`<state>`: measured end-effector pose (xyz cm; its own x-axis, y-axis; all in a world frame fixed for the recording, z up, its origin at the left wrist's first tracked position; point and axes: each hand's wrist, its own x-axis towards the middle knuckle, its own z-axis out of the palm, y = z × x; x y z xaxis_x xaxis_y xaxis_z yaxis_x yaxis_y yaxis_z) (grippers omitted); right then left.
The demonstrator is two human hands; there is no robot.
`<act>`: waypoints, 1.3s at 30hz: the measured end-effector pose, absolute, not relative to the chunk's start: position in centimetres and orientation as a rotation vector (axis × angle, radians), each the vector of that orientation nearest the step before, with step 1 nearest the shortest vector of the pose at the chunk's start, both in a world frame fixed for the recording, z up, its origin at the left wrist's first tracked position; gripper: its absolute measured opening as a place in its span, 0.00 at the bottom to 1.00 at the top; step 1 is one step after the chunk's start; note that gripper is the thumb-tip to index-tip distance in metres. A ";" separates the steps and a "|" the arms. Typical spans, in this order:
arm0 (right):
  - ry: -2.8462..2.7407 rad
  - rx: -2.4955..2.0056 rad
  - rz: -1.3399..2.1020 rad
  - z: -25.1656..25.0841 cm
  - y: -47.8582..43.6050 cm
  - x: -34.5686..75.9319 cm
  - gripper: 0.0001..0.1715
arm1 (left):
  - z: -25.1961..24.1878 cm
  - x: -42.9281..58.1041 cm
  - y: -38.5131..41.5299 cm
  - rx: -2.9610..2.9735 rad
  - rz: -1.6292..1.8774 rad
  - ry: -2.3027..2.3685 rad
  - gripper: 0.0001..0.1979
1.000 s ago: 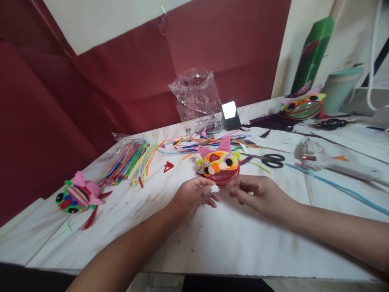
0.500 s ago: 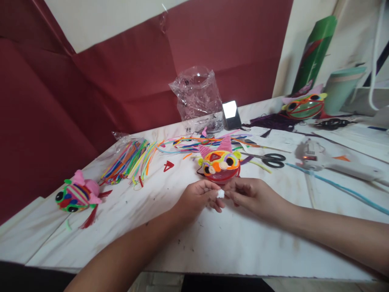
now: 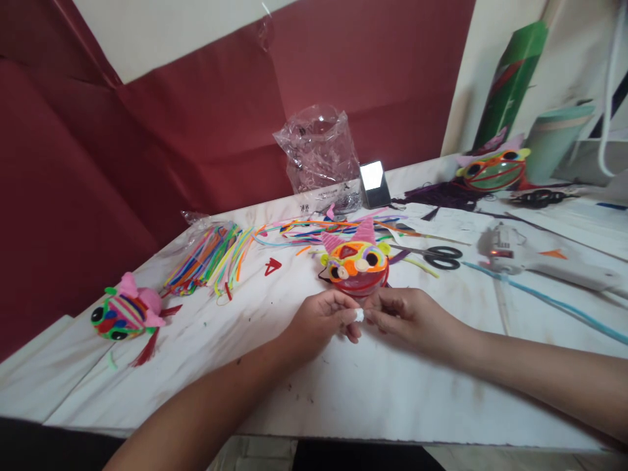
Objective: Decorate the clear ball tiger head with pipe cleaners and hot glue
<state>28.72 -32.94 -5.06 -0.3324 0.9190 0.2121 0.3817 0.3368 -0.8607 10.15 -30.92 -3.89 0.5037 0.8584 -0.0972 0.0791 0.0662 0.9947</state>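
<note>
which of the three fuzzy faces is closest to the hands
The middle face, pink-horned, just behind the left hand and right hand pinching a white bit; the striped face and green face lie far off.

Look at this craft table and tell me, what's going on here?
A person's left hand pinches a small white piece at the fingertips, and the right hand closes its fingertips on it too, above the white table. Just behind stands a colourful pipe-cleaner face. Scissors and a glue gun lie to the right, a bundle of pipe cleaners and a second face to the left.
</note>
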 end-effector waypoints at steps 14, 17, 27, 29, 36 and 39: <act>-1.443 -1.044 1.460 -4.1 -32.3 28.6 0.22 | -4.3 8.4 -29.0 2.023 0.879 1.280 0.04; -1.412 -1.018 1.535 -4.2 -32.3 28.6 0.23 | -4.1 8.3 -29.3 2.429 1.020 1.196 0.07; -1.495 -0.912 1.664 -4.8 -32.7 28.6 0.19 | -4.6 9.9 -32.1 2.501 1.019 0.913 0.10; -1.514 -0.875 1.679 -4.5 -32.8 28.6 0.20 | -4.5 9.7 -31.9 2.539 1.089 0.890 0.10; -1.437 -0.868 1.537 -3.6 -32.6 29.5 0.21 | -2.8 8.7 -31.8 2.397 1.240 1.042 0.15; -1.392 -0.895 1.400 -3.5 -31.9 30.5 0.21 | -2.2 8.3 -31.2 2.234 1.209 1.122 0.14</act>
<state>30.55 -31.86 -3.48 -0.2956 0.9484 0.1149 -0.1198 0.0825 -0.9894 8.32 -31.18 -2.22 0.3176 0.7841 0.5331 0.4732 -0.6183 0.6275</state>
